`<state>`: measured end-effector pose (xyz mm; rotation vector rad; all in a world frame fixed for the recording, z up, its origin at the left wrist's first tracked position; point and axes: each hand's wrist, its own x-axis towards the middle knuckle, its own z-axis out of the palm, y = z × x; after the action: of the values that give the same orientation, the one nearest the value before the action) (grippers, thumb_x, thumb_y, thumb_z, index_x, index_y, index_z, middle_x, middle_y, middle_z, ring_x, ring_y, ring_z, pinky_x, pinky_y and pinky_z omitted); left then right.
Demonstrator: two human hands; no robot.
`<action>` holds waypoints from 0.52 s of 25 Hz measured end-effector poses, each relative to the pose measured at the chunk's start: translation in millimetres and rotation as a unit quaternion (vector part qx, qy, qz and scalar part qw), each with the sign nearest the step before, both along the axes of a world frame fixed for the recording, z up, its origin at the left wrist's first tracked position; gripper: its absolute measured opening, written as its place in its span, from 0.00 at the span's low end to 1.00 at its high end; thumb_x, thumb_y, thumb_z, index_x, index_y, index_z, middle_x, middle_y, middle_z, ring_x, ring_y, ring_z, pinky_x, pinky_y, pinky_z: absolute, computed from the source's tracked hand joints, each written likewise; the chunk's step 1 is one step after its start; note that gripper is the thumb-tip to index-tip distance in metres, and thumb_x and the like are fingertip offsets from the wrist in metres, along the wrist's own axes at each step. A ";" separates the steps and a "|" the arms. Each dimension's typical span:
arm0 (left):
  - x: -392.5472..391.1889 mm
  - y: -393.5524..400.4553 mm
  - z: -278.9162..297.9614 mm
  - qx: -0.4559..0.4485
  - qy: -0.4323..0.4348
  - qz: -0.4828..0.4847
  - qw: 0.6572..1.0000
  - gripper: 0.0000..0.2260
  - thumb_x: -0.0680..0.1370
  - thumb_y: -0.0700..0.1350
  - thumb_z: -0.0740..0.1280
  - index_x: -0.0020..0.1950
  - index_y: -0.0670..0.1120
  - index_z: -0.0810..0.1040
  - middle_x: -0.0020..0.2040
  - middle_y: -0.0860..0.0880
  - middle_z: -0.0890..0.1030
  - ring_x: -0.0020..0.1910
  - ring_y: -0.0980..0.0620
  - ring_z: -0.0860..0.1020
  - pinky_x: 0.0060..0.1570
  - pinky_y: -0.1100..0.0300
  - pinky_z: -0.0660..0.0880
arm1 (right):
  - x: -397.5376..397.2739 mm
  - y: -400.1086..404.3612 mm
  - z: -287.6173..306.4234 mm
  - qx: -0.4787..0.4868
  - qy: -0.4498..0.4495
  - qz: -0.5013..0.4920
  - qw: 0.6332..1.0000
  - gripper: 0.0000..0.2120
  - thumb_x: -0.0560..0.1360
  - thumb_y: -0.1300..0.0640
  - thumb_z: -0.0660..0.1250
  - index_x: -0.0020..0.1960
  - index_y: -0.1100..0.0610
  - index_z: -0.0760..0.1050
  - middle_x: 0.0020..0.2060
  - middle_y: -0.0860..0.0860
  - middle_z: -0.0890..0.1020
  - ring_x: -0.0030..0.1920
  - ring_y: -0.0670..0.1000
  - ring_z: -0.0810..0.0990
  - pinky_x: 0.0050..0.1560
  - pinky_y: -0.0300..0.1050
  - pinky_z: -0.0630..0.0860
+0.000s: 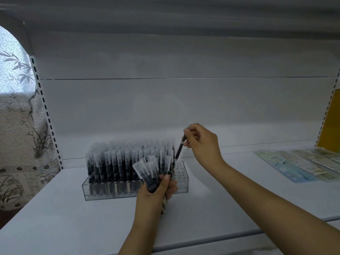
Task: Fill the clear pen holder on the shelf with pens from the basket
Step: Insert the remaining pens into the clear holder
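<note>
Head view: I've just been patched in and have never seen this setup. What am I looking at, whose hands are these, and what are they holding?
There is no machine: a person wears one camera on the head, looking down at their own hands. A clear pen holder stands on a white shelf, mostly filled with dark pens; its right end shows open holes. The left hand grips a bundle of pens. The right hand pinches a single pen, tip down over those holes. Printed sheets lie at the right.

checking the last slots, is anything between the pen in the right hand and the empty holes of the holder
Nothing visible blocks it. The right hand holds the pen tip-down just above the empty holes at the right end of the clear pen holder.
</note>
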<state>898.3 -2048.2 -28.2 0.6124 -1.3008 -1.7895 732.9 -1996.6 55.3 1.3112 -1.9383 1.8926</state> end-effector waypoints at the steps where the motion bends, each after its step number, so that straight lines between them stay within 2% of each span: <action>1: 0.3 0.0 0.2 0.001 0.003 0.000 1.000 0.07 0.79 0.41 0.69 0.53 0.37 0.82 0.41 0.41 0.87 0.39 0.50 0.86 0.40 0.59 0.79 | -0.9 -4.1 -3.5 0.013 0.003 0.005 1.000 0.07 0.80 0.56 0.67 0.47 0.59 0.78 0.38 0.55 0.84 0.36 0.49 0.84 0.42 0.38 0.81; 6: 1.8 0.5 3.2 0.005 0.016 -0.001 1.000 0.06 0.79 0.38 0.68 0.52 0.36 0.81 0.38 0.42 0.86 0.35 0.52 0.84 0.35 0.63 0.80 | -2.3 -14.4 -10.7 0.087 0.061 -0.001 0.994 0.07 0.81 0.56 0.66 0.47 0.58 0.77 0.38 0.52 0.83 0.34 0.41 0.83 0.39 0.32 0.78; 8: 1.5 0.3 2.4 0.003 0.018 -0.003 1.000 0.06 0.79 0.38 0.68 0.52 0.36 0.81 0.38 0.42 0.86 0.35 0.52 0.84 0.35 0.63 0.80 | -2.5 -18.0 -16.2 0.153 0.097 0.003 0.983 0.08 0.81 0.56 0.65 0.47 0.59 0.78 0.38 0.53 0.84 0.34 0.41 0.83 0.43 0.39 0.81; 10: 1.6 0.1 2.2 0.004 0.020 -0.004 1.000 0.06 0.79 0.38 0.68 0.52 0.36 0.81 0.38 0.42 0.86 0.36 0.51 0.84 0.36 0.62 0.80 | -1.7 -22.1 -25.7 0.227 0.149 0.002 0.962 0.12 0.82 0.54 0.63 0.46 0.61 0.78 0.39 0.54 0.84 0.36 0.46 0.85 0.46 0.49 0.81; 13: 2.0 1.6 3.7 -0.002 0.015 -0.006 1.000 0.05 0.79 0.39 0.68 0.51 0.38 0.81 0.39 0.42 0.86 0.37 0.51 0.85 0.38 0.60 0.81 | -0.7 -22.6 -33.4 0.252 0.147 -0.008 0.956 0.16 0.82 0.50 0.63 0.46 0.62 0.79 0.39 0.55 0.85 0.37 0.49 0.84 0.47 0.52 0.80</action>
<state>900.3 -2046.6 -24.5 0.5744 -1.2909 -1.7985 732.2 -2019.3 22.0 1.5784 -2.3317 1.1358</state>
